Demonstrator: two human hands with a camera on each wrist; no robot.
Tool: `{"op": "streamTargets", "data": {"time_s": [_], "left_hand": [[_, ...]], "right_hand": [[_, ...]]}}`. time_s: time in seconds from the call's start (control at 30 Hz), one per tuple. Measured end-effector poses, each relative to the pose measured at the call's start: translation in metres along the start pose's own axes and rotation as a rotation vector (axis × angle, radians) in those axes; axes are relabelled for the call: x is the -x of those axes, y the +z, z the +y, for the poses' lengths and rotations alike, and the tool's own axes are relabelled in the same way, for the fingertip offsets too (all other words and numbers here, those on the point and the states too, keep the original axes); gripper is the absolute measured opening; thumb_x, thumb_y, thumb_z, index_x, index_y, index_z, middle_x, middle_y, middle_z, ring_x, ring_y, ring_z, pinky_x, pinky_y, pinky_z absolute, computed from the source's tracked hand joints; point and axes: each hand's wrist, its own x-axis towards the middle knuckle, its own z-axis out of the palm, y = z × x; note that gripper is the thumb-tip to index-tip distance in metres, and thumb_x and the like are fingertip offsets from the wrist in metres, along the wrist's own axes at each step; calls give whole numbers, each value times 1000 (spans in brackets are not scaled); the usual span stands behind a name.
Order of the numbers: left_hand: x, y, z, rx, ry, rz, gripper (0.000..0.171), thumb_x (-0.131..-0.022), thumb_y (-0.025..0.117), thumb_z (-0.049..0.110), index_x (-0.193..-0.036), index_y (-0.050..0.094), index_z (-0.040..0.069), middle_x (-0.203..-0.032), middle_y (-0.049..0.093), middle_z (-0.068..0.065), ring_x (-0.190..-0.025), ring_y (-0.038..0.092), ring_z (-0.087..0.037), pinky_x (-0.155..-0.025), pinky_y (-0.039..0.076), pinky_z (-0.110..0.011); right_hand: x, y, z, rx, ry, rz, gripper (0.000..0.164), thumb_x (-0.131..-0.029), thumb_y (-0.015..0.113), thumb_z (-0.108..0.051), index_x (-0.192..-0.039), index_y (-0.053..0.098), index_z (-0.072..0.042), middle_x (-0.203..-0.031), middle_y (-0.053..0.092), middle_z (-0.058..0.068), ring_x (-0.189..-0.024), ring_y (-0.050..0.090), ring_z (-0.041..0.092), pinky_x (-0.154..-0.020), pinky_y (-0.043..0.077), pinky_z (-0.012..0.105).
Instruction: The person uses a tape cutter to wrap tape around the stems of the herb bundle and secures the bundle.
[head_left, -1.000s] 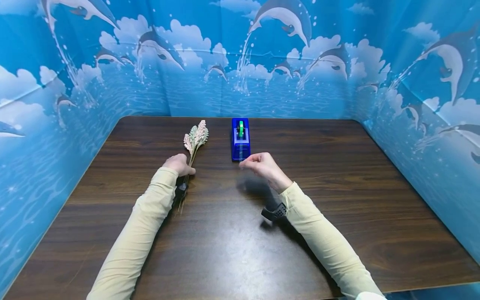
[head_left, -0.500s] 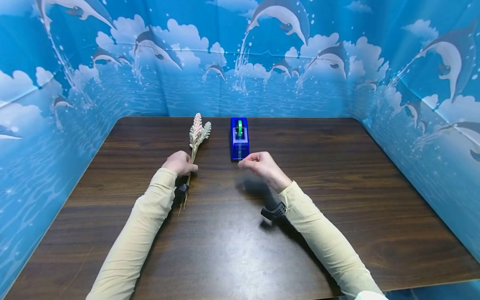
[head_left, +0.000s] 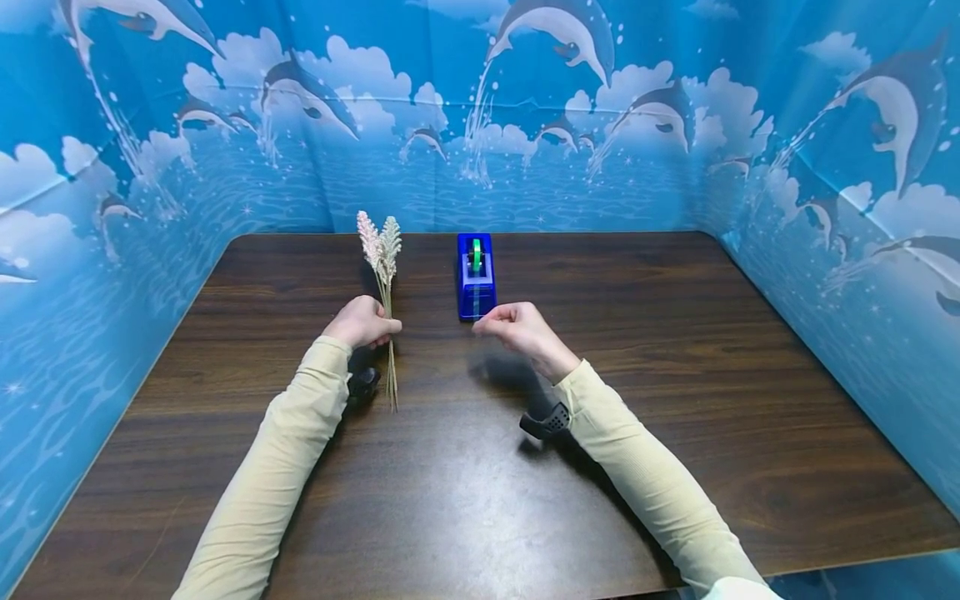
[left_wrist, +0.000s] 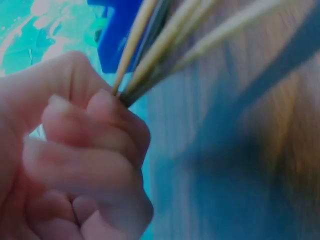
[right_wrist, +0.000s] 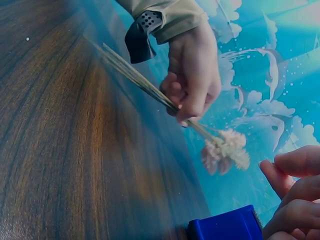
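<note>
My left hand (head_left: 363,322) grips a small bunch of artificial flowers (head_left: 380,246) by its thin stems, pinched between thumb and fingers. Pale pink and whitish-green heads point away from me, and the bare stem ends (right_wrist: 125,70) stick out on the near side. A blue tape dispenser (head_left: 476,279) with a green-cored roll stands to the right of the flowers. At its near end my right hand (head_left: 521,333) pinches the end of some clear tape (head_left: 476,327) between thumb and index finger. In the right wrist view the dispenser's toothed edge (right_wrist: 257,219) lies beside the right fingers.
The dark wood table (head_left: 675,375) spreads under both arms. A blue dolphin-print curtain (head_left: 450,125) hangs along its back and sides. Black straps with camera mounts (head_left: 546,422) sit under both wrists, close over the tabletop.
The flowers have turned in my left hand, from leaning right to nearly straight ahead, heads swinging left and stem ends right. The right hand keeps its pinch by the dispenser.
</note>
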Motion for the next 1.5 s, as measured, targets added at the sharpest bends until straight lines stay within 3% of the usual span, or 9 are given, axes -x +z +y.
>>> {"op": "streamTargets", "data": {"time_s": [0.17,0.43,0.93,1.13,1.23,1.33,1.43,1.5], "left_hand": [[0,3,6,163,38,-14,16,-89,56,11,-75,54,4,-51,55,8,-45,52,-2,-52,48,-19],[4,5,20,429,93,-22,14,-96,54,7,-86,47,-1,-56,57,5,-46,53,-1,-52,50,-19],[-5,34,36,916,137,103,9,-94,58,2,-92,50,-2,-58,65,3,-51,63,-4,-56,55,-20],[-8,48,41,1044,125,151,9,-93,59,1,-92,50,0,-57,65,3,-50,64,-6,-55,55,-21],[-9,55,43,1108,138,177,7,-93,59,0,-92,52,1,-57,66,3,-51,65,-6,-56,55,-21],[-8,61,47,1186,147,213,6,-92,60,0,-92,54,1,-58,67,2,-52,66,-7,-57,56,-22],[-7,68,52,1274,151,260,5,-92,60,0,-92,55,0,-59,67,1,-53,66,-8,-58,57,-24],[-6,73,56,1322,154,291,5,-92,60,-1,-91,55,-1,-59,67,0,-52,66,-9,-58,57,-24]], "right_hand": [[0,0,0,5,-10,7,18,-88,67,-15,-96,69,2,-49,33,-12,-43,26,5,-45,21,22],[0,0,0,-1,-12,8,18,-87,68,-15,-95,69,2,-49,33,-12,-43,26,5,-45,21,22],[1,-1,-4,-16,-9,9,24,-90,65,-14,-102,68,6,-47,34,-11,-42,26,5,-44,21,22],[0,-1,-3,-32,-15,24,20,-91,64,-12,-100,68,4,-49,39,-12,-42,27,4,-44,22,21],[0,0,-2,-42,-47,46,19,-90,66,-12,-99,69,5,-56,49,-12,-49,36,5,-50,30,21],[-1,1,-1,-46,-92,73,20,-88,68,-11,-99,69,5,-68,62,-12,-67,51,9,-66,42,26],[-1,1,-1,-44,-122,95,21,-87,69,-11,-99,70,6,-77,69,-9,-81,58,13,-79,45,33],[0,1,-3,-8,-136,118,21,-86,70,-11,-97,71,6,-80,71,-6,-82,59,12,-80,46,33]]}}
